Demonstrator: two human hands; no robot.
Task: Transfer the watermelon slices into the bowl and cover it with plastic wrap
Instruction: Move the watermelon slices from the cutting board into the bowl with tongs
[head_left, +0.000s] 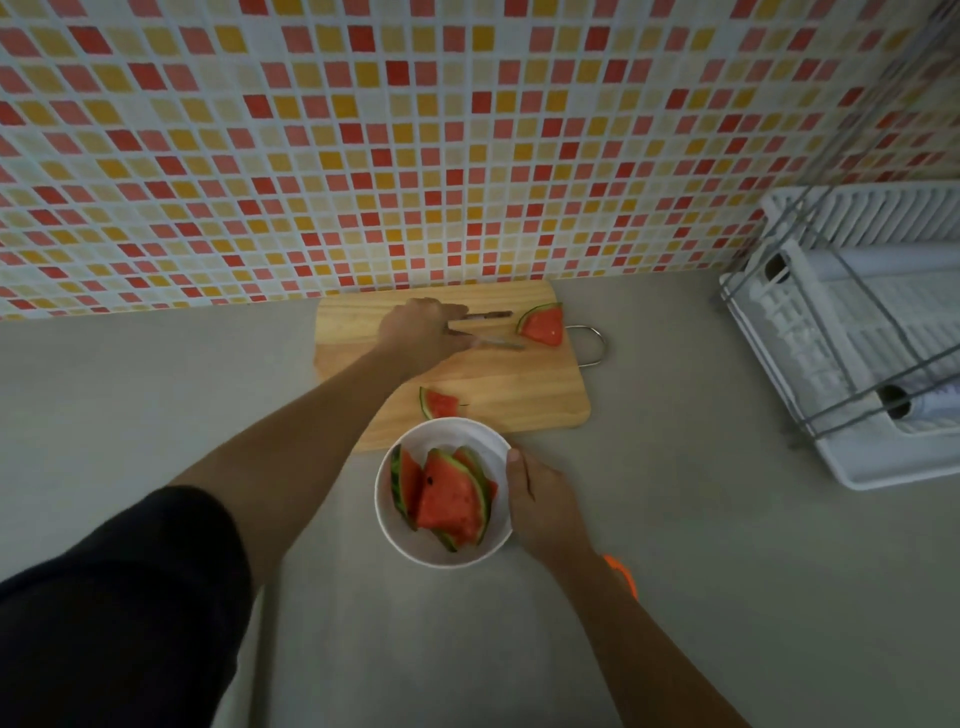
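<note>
**Two slices left on the board, bowl steadied**

The left hand (421, 330) reaches across the wooden cutting board (524, 389), its grip closed on metal tongs (493, 328) whose two arms spread apart toward a watermelon slice (543, 326) at the board's far right corner. The tong tips lie just beside that slice; whether they touch it cannot be told. A second, smaller slice (438, 404) rests at the board's near edge, just beyond the white bowl (441, 551). The bowl stands on the grey worktop (675, 545) and holds several slices (447, 499) leaning together. The right hand (543, 506) clasps the bowl's right side, thumb on the rim. A metal loop handle (592, 345) sticks out from the board's right end. Well to the right, a white dish rack (857, 338) holds two rolls. A mosaic tile wall (363, 130) backs the board.
</note>
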